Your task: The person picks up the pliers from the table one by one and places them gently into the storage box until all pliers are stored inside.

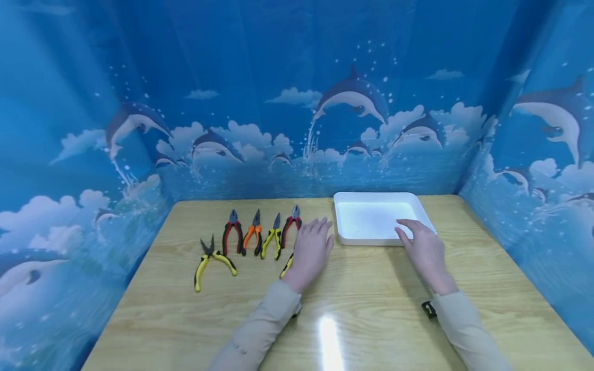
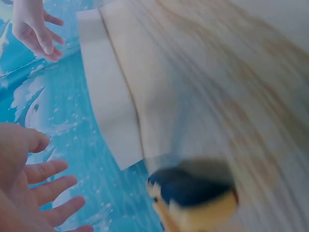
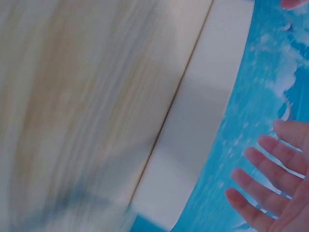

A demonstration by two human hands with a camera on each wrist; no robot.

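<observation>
Shows, from the left wrist, the left hand (image 2: 41, 186) at lower left with fingers spread, the right hand (image 2: 37, 31) at upper left, a white tray (image 2: 107, 92) on the wood-grain surface (image 2: 260, 96), a blurred black-and-yellow handle (image 2: 195, 188) near the bottom, and a blue printed curtain (image 2: 72, 116) behind.

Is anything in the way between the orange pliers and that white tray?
Yes. Moving right from the orange pliers, a pair of yellow pliers comes first, then red-and-black pliers, then the person's left hand, before the white tray.

Arms (image 1: 260, 325) extended; left grip (image 1: 312, 251), right grip (image 1: 422, 253), fingers (image 3: 273, 171) spread.
</observation>
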